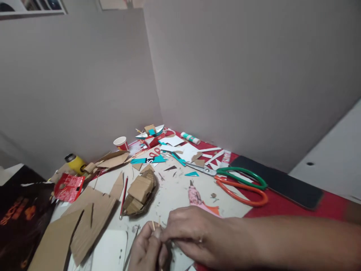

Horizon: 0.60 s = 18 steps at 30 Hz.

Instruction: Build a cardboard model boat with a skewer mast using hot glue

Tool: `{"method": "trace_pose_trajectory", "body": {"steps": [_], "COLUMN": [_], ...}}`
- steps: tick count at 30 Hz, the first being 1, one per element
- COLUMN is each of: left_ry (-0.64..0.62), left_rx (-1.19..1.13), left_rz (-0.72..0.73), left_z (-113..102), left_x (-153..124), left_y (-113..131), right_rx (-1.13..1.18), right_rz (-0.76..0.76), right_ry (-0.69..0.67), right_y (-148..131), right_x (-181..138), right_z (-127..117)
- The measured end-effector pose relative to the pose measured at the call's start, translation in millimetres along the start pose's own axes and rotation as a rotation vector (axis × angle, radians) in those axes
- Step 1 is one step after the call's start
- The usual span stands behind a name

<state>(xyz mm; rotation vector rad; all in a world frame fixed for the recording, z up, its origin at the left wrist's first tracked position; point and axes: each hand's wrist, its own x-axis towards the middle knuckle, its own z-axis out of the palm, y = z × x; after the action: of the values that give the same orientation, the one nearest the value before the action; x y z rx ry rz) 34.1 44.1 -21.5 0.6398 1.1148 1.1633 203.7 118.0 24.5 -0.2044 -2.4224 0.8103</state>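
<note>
2 sticks (156, 223) in left hand (145, 250)

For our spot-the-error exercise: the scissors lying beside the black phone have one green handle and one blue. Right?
No. The head view shows that the scissors lying beside the black phone have one green handle and one orange, not blue.

Probably home craft corner: scissors (237, 180), cardboard scraps (84, 222)
</note>
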Motion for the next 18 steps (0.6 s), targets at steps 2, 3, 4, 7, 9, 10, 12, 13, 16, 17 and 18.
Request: {"method": "trace_pose_trajectory", "body": {"steps": [2, 3, 4, 7, 9, 10, 12, 13, 16, 17, 18], "left_ry": [-0.072, -0.092, -0.109, -0.116, -0.075, -0.051, -0.024, -0.021, -0.033, -0.034, -0.029], "left_rx": [-0.033, -0.054, -0.073, -0.138, -0.168, -0.171, -0.156, -0.142, -0.119, -0.115, -0.110], "left_rz": [-0.013, -0.013, -0.011, 0.044, 0.093, 0.105, 0.094, 0.084, 0.066, 0.059, 0.051], "left_z": [-1.4, -1.7, -1.7, 0.1, 1.1, 1.2, 0.2, -0.8, -4.1, -5.0, -5.7], "left_x": [-0.6, -0.8, -0.9, -0.4, 0.3, 0.7, 1.4, 1.7, 2.9, 3.3, 3.7], "left_y": [-0.2, -0.5, -0.8, -2.2, -2.8, -2.8, -2.2, -1.9, -1.8, -2.1, -2.6], "right_rx": [0.004, 0.005, 0.003, -0.020, -0.045, -0.058, -0.087, -0.101, -0.124, -0.134, -0.144], "right_rz": [0.005, 0.005, 0.002, 0.012, 0.022, 0.028, 0.034, 0.043, 0.067, 0.070, 0.072], "right_ry": [0.008, 0.015, 0.024, 0.056, 0.066, 0.069, 0.068, 0.064, 0.034, 0.032, 0.032], "right_y": [-1.0, -1.3, -1.6, -3.7, -6.6, -8.3, -11.3, -12.1, -10.9, -9.5, -7.9], "right_x": [-1.2, -1.8, -2.3, -2.8, -2.7, -2.7, -2.8, -3.1, -4.6, -5.4, -6.0], "right_z": [0.9, 1.4, 1.8, 1.8, 0.9, 0.5, -0.4, -0.7, -1.0, -0.9, -0.6]}}
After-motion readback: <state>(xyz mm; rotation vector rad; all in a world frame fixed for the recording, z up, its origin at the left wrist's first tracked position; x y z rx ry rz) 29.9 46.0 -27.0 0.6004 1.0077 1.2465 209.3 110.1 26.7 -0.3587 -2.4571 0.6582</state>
